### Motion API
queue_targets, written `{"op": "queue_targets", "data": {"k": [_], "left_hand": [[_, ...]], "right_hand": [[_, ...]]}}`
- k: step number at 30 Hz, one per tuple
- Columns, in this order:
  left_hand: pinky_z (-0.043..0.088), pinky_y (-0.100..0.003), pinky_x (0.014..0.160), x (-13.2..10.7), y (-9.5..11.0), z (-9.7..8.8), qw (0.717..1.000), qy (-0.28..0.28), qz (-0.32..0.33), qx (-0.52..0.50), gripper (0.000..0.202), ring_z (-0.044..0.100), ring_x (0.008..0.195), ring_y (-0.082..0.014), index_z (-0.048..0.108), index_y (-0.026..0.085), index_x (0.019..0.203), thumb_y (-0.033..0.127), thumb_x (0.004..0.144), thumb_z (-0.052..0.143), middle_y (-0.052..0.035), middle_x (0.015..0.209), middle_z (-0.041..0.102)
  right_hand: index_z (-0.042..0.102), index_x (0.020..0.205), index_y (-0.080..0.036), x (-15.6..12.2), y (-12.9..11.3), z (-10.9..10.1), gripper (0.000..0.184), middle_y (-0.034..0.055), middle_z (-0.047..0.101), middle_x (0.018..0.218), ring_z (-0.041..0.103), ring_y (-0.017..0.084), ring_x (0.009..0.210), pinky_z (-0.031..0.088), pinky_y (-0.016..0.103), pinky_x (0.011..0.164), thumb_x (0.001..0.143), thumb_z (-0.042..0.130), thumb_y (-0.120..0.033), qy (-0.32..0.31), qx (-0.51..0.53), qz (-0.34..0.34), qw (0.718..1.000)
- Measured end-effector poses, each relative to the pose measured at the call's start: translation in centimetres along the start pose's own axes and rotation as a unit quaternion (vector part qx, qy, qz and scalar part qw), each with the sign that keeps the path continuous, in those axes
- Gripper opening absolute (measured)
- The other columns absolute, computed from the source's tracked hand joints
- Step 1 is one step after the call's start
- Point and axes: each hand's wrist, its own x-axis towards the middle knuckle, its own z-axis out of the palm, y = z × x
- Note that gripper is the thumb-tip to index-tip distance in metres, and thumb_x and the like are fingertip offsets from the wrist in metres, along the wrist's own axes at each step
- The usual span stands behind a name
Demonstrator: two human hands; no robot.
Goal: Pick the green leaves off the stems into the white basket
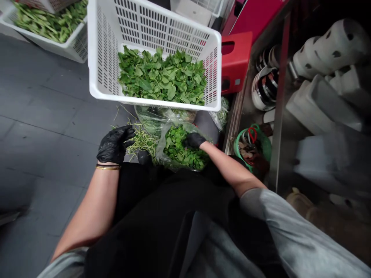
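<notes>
My left hand [115, 144], in a black glove, hovers beside a heap of thin green stems [143, 141] on the floor. Its fingers are loosely bent with a gap between them and the thumb, and nothing shows in them. My right hand [194, 140], also gloved in black, reaches into a clear plastic bag [160, 148] of leafy greens [179, 144]. Its fingers are buried among the leaves, so their grip is hidden. Just beyond the bag, a white slotted plastic basket [216, 69] holds a layer of loose green leaves [165, 77].
Another white basket [69, 50] with green stalks stands at the upper left. To the right are a red plastic item [237, 58], a green basket [237, 148] of assorted objects, and a metal-edged shelf [279, 116] with white containers [324, 100]. Grey tiles [49, 108] cover the floor.
</notes>
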Motion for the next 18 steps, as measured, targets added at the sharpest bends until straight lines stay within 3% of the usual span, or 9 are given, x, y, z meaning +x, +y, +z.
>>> {"op": "queue_targets", "data": {"k": [3,6,10,14,18], "left_hand": [[0.051,-0.021,0.053,-0.2,-0.1,0.2,0.999,-0.024,-0.009,0.018,0.027,0.064,0.068,-0.0141,0.072,0.010,0.092,0.026,0.071,0.063,-0.0094,0.083,0.070],[0.049,-0.020,0.049,-0.5,-0.5,0.1,0.999,-0.024,-0.001,0.032,0.028,0.062,0.061,-0.0125,0.072,0.008,0.091,0.025,0.070,0.064,-0.0105,0.081,0.070],[0.048,-0.020,0.048,-0.4,-0.8,-0.6,0.999,-0.016,0.029,0.017,0.018,0.062,0.059,-0.0121,0.073,0.014,0.082,0.025,0.071,0.064,-0.0082,0.078,0.071],[0.047,-0.021,0.048,-0.1,-0.5,-0.9,0.999,-0.029,0.034,-0.003,0.019,0.062,0.059,-0.0130,0.073,0.016,0.080,0.029,0.069,0.066,-0.0066,0.076,0.071],[0.044,-0.022,0.048,-0.9,-0.6,0.0,0.994,-0.048,0.054,0.086,0.028,0.057,0.054,-0.0120,0.074,0.013,0.085,0.034,0.067,0.070,-0.0061,0.070,0.070]], "right_hand": [[0.070,0.106,-0.016,-0.2,1.4,4.8,0.039,0.0131,0.070,0.107,0.066,0.024,0.098,0.050,0.029,0.084,0.069,0.074,-0.029,-0.084,-0.050,0.040,0.994],[0.070,0.110,-0.018,0.4,2.0,5.8,0.037,0.0142,0.068,0.114,0.065,0.026,0.103,0.049,0.031,0.085,0.077,0.066,-0.036,-0.128,-0.081,0.059,0.987],[0.071,0.109,-0.023,0.7,2.1,3.7,0.039,0.0099,0.068,0.115,0.065,0.024,0.103,0.048,0.029,0.084,0.081,0.060,-0.046,-0.152,-0.097,0.045,0.983],[0.076,0.095,-0.018,0.0,1.6,0.2,0.040,0.0100,0.073,0.094,0.068,0.023,0.086,0.050,0.027,0.073,0.072,0.070,-0.049,-0.192,-0.099,0.028,0.976],[0.074,0.096,-0.016,-1.6,-0.2,-2.3,0.036,0.0058,0.073,0.081,0.066,0.015,0.067,0.049,0.020,0.059,0.076,0.066,-0.044,-0.217,-0.032,0.020,0.975]]}}
